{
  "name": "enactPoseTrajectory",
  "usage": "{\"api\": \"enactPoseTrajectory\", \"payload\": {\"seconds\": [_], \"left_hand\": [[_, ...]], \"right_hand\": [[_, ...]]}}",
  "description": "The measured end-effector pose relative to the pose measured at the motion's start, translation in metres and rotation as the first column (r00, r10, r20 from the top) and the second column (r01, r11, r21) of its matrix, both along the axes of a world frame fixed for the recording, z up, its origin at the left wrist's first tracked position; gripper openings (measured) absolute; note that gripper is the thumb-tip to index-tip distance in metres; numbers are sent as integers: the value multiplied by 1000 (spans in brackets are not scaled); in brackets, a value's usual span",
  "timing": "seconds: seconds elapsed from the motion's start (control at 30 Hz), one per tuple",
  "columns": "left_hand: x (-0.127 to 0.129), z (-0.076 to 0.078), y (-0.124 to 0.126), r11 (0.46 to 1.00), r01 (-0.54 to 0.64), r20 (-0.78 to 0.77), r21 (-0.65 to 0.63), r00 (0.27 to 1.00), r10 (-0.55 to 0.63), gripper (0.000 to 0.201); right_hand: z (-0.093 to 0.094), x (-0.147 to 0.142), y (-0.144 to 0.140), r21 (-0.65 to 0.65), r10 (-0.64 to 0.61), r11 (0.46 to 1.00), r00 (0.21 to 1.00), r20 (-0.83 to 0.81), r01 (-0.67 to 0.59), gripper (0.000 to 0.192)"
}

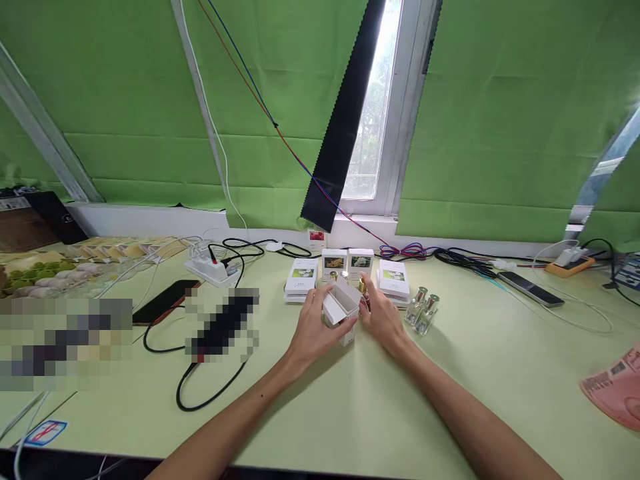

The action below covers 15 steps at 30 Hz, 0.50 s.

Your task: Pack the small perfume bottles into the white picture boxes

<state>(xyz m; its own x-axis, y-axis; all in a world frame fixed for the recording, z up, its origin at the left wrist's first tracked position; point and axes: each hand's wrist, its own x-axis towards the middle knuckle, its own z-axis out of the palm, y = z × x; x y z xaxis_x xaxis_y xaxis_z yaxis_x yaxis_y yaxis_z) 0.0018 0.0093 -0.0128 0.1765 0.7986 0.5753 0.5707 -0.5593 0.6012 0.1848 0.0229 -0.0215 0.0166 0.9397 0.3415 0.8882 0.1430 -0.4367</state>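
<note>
Head view: a small white box [342, 308] sits just below the middle of the frame, on the pale green table [350, 413], its flap standing open at the top. The left hand [314, 328] wraps around the box from the left side, fingers curled onto its wall and thumb toward the front, so it is gripping the box. The right hand [384, 313] comes in from the right, its fingers bent and pinched narrow around a small gold-capped bottle [363, 288] held right beside the box's open top. Both forearms stretch in from the bottom edge of the frame, bare, angling toward each other so the hands nearly meet at the box.

Just behind the hands, a row of white boxes with flower pictures [347, 263] stands and lies toward the window. Right of the right hand, two clear glass bottles with silver caps [423, 310] stand close together. Further right lies a dark phone [530, 289] among cables. On the left of the frame there is a white power strip [210, 269] and another dark phone [165, 301], with a black cable [200, 400] looping across the table.
</note>
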Motion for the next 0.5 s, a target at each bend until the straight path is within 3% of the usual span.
{"api": "enactPoseTrajectory", "payload": {"seconds": [0.27, 0.5], "left_hand": [[1, 1, -1, 1000, -4, 6, -20, 1000, 4, 70], [1, -1, 0, 1000, -4, 6, -31, 1000, 4, 65]], "right_hand": [[-5, 3, 1, 22, 38, 999, 999, -16, -37, 74], [-9, 3, 2, 52, 58, 997, 997, -56, -55, 71]]}}
